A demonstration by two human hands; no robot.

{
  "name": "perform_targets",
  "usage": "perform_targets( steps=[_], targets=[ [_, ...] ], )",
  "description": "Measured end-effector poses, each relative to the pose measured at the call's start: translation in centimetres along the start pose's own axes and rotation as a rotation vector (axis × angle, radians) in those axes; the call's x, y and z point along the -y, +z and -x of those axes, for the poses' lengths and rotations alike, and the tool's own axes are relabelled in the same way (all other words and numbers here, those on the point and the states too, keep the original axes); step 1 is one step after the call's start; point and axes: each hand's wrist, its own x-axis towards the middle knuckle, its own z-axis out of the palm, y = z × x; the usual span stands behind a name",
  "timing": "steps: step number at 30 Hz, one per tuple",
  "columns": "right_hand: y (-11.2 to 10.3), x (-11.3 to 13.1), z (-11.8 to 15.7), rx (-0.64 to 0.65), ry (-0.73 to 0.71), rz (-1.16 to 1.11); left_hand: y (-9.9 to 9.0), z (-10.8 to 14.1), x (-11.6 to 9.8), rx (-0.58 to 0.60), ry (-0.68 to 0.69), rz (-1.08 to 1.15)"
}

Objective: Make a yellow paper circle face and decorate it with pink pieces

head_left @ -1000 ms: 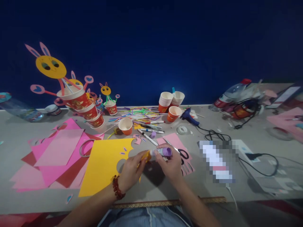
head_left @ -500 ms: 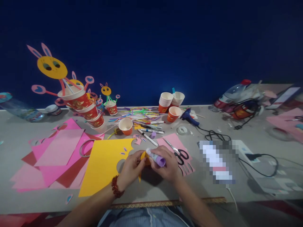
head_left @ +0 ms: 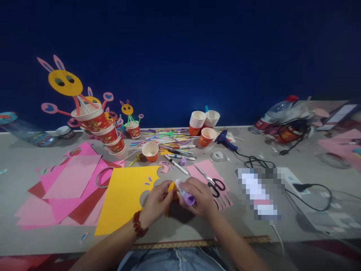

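My left hand (head_left: 157,199), with red beads at the wrist, pinches a small yellow paper piece (head_left: 172,187) over the front middle of the table. Wrapped round a purple and white glue stick (head_left: 186,194) is my right hand (head_left: 199,194); the stick's white end is against or very near the yellow piece. A large yellow sheet (head_left: 124,199) with cut-out edges lies left of my left hand. Black-handled scissors (head_left: 216,184) rest on a pink sheet (head_left: 207,169) beyond my right hand. A purple cap (head_left: 183,162) stands by the markers (head_left: 176,164).
Bunny figures in stacked red cups (head_left: 105,130) stand at the back left, above pink sheets (head_left: 72,177). More paper cups (head_left: 197,122), pipe cleaners (head_left: 166,135) and a blue glue gun (head_left: 225,141) with its cord lie behind. Bottles (head_left: 276,113) and a blurred-out device (head_left: 259,194) are at the right.
The glue stick has tilted a little and its purple end has shifted slightly left and down. My left hand still holds the yellow piece. The view has shifted slightly.
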Motion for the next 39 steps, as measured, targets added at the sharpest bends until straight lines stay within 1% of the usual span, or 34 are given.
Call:
perform_targets(
  steps=[4,8,11,15,18,20,22,24,26,27,29,31,32,33,34,36,37,39],
  targets=[
    [-0.1,-0.2,0.1,-0.007,-0.001,0.020,0.1,0.0,0.3,0.016,-0.027,0.022],
    [-0.1,0.1,-0.2,0.007,-0.003,-0.009,0.2,0.0,0.2,0.054,0.006,-0.033],
    [-0.1,0.0,-0.1,0.032,-0.021,-0.013,0.0,0.0,0.1,0.046,0.018,-0.071],
    [-0.1,-0.3,0.4,0.016,-0.014,0.009,-0.2,-0.1,0.1,0.039,0.010,-0.065],
    [0.0,0.0,0.1,0.005,-0.014,-0.025,0.0,0.0,0.3,0.065,0.032,-0.060],
    [0.0,0.1,-0.2,0.008,-0.008,-0.033,0.1,0.0,0.3,0.058,0.034,-0.065],
    [-0.2,-0.2,-0.1,0.021,0.004,-0.016,-0.1,0.1,0.2,0.039,0.011,-0.058],
    [-0.7,-1.0,0.3,0.025,0.037,0.016,-0.3,0.1,0.1,0.052,-0.038,0.015],
    [-1.4,-1.8,1.0,-0.030,0.131,0.029,-0.4,0.1,-0.1,0.074,-0.104,0.137],
    [-1.7,-2.1,1.3,-0.101,0.217,0.014,-0.4,0.0,-0.1,0.077,-0.139,0.198],
    [-2.4,-2.6,1.7,-0.318,0.460,-0.075,-0.2,-0.1,-0.1,0.060,-0.194,0.308],
    [-2.9,-3.1,1.8,-0.521,0.741,-0.276,0.0,-0.2,0.0,0.044,-0.220,0.405],
    [-3.1,-3.3,1.9,-0.580,0.858,-0.412,0.1,-0.2,0.1,0.043,-0.226,0.446],
    [-3.3,-3.7,1.9,-0.604,0.945,-0.556,0.1,-0.2,0.1,0.041,-0.229,0.475],
    [-3.4,-4.2,1.9,-0.604,1.000,-0.687,0.2,-0.3,0.2,0.039,-0.233,0.494],
    [-3.5,-5.3,1.8,-0.560,1.046,-0.839,0.2,-0.3,0.2,0.040,-0.242,0.514],
    [-3.5,-6.0,1.7,-0.529,1.044,-0.854,0.2,-0.3,0.2,0.041,-0.248,0.523],
    [-3.5,-7.4,1.4,-0.472,0.993,-0.776,0.2,-0.3,0.2,0.052,-0.258,0.540]
  ],
)
